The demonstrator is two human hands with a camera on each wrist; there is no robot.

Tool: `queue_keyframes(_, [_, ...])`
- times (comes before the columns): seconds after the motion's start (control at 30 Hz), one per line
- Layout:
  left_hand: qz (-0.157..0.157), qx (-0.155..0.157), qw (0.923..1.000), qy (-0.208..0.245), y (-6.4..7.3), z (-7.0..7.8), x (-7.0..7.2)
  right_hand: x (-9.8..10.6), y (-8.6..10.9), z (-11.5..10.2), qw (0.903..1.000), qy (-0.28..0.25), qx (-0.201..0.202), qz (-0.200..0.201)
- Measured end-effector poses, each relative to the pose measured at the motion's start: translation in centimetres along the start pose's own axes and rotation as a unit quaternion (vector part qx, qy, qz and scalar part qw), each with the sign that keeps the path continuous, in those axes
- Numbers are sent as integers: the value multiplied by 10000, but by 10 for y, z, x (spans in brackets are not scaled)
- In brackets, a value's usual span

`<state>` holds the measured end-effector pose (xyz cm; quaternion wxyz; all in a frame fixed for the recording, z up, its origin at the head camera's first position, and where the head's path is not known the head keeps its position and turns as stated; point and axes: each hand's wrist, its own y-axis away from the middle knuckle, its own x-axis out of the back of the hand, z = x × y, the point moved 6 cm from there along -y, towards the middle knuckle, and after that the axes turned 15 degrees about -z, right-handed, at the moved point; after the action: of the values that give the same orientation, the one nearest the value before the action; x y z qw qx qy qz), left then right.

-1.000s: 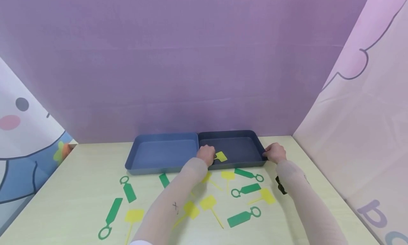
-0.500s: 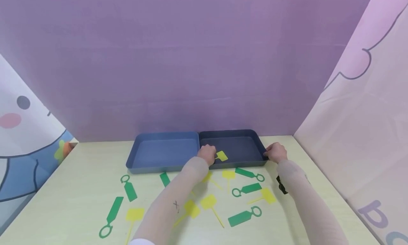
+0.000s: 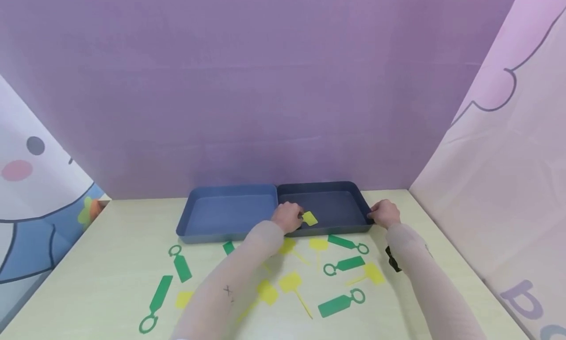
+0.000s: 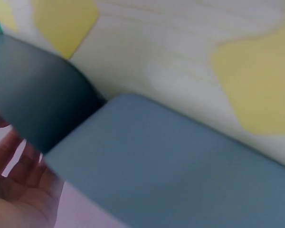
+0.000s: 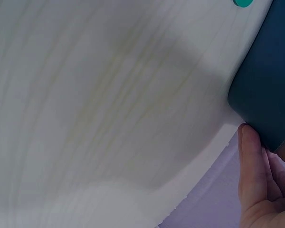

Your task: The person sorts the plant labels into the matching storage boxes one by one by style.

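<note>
At the front left of the dark tray (image 3: 329,206), my left hand (image 3: 287,217) reaches over the rim. Its fingertips pinch a yellow plant label (image 3: 310,218) with a flat blade; the stem is hidden under the hand. In the left wrist view the curled fingers (image 4: 26,164) show behind the tray walls, and the label is out of sight. My right hand (image 3: 384,213) grips the dark tray's right edge. Thumb and fingers (image 5: 253,161) pinch its corner in the right wrist view.
A blue tray (image 3: 236,210) stands against the dark tray's left side. In front lie several yellow labels (image 3: 290,282) and green ring labels (image 3: 334,305). A small black object (image 3: 392,259) shows beside the right forearm. A purple backdrop (image 3: 283,84) rises behind the trays.
My left forearm has swung slightly left, and the left fingertips have shifted a little right, closer to the label's blade. The right hand keeps its hold on the tray.
</note>
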<state>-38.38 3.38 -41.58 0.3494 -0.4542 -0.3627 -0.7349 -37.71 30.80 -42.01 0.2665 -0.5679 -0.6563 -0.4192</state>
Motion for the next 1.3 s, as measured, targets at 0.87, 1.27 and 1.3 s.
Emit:
queue_keyframes(0.87, [100,-1301,9914,-94,114,-23,25,1,1,0,9999,107,123,30])
queue_keyframes(1.27, [96,-1055,9944,-20,182,-49,14,0,1,1,9999,55,92,-14])
queue_keyframes(1.3, [103,-994,9950,-31,188,-53,13,0,0,1,9999,51,99,-23])
